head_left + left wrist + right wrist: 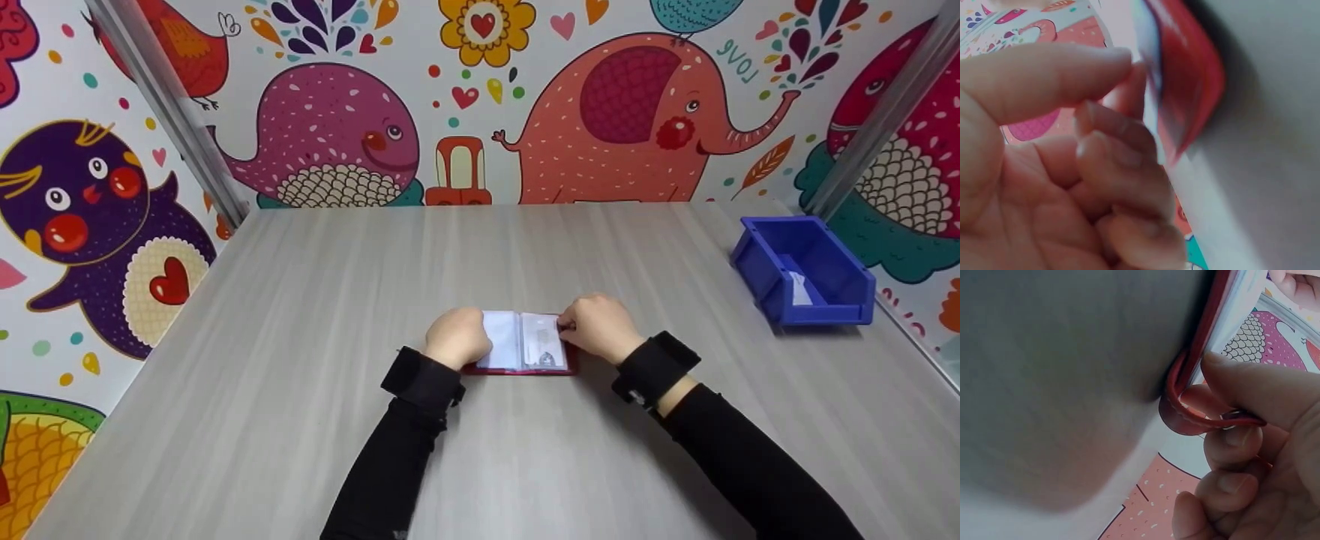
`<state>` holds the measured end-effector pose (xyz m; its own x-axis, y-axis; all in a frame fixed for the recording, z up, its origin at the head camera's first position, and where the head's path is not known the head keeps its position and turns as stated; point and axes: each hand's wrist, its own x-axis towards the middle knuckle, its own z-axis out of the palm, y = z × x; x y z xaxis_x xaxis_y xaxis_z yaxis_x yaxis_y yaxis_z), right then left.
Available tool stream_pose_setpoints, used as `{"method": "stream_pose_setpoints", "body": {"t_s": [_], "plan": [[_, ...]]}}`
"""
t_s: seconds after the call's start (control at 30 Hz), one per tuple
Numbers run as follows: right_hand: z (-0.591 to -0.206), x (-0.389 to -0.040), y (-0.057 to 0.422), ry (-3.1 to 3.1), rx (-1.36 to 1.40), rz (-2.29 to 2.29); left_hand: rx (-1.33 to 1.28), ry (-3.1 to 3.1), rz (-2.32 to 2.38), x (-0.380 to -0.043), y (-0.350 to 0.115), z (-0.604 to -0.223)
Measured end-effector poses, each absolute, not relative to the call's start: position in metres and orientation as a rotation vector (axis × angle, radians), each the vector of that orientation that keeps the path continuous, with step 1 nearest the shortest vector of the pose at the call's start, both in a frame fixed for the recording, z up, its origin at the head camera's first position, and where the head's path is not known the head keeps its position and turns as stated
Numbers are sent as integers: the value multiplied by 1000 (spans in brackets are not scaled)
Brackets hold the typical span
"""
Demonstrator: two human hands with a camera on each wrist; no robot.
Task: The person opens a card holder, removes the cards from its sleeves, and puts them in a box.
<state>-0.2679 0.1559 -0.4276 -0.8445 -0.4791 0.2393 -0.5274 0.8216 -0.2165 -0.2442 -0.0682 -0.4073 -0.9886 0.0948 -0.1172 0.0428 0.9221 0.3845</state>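
A small red card holder lies spread open on the table, with clear sleeves on both sides and a printed card in the right one. My left hand is at its left edge; in the left wrist view, the thumb and forefinger pinch at the sleeve edge beside the red cover. On the opposite edge, my right hand grips the holder with the thumb on the inner side. A red strap with a snap loops out from the cover against the right fingers. Parts of both edges are hidden by the hands.
A blue plastic bin stands at the table's right side, with a white slip inside. The pale wood-grain table meets cartoon-printed walls at the back and sides.
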Motion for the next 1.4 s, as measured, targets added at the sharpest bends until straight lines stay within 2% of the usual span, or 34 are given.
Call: {"method": "stream_pose_setpoints", "body": {"t_s": [0.4,1.4], "plan": [[-427,-268,155,-2867,754,419,408,2987,837,-239,-53,-408],[-427,-266,153,-2836,779,397,457,2927,829,-238,-42,-419]]}}
